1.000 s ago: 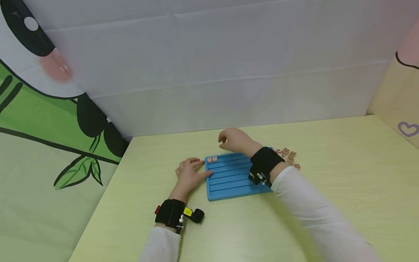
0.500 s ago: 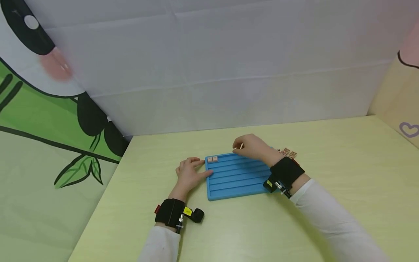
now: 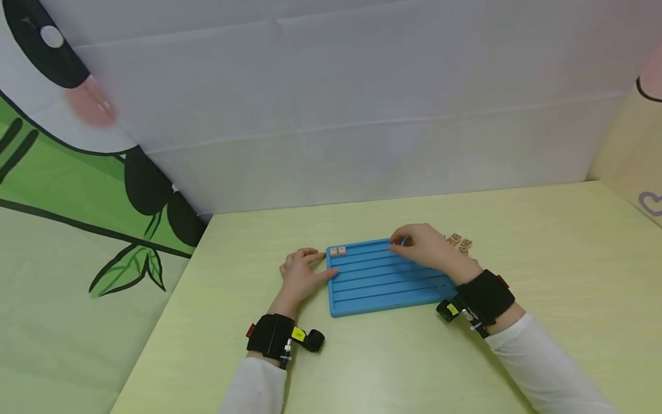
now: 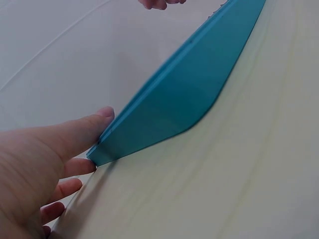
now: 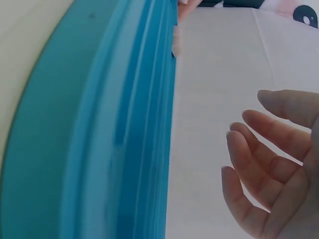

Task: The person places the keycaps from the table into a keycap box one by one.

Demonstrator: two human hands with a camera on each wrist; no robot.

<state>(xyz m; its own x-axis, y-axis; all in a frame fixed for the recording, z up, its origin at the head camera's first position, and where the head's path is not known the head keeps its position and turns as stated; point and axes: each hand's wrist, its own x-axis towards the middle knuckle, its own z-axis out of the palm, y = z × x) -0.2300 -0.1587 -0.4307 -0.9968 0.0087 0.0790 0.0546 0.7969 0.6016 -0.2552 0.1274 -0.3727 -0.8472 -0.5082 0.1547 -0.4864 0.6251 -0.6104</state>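
A blue ridged tray lies on the table, with two small pale tiles side by side in the left end of its top row. My left hand is at its left edge. In the left wrist view, the thumb rests along the rim of the tray and the other fingers spread beside the corner. Over the top right part of the tray is my right hand. In the right wrist view, this hand has loosely bent fingers, apart, with nothing between them.
Several loose brown tiles lie on the table just beyond the tray's right side, partly hidden by the right hand. A white wall sheet rises behind the table's back edge. A printed green cloth hangs on the left.
My right hand has moved right and toward me, from beyond the tray's top edge to over its upper right part. The left hand, tray and two placed tiles keep their places.
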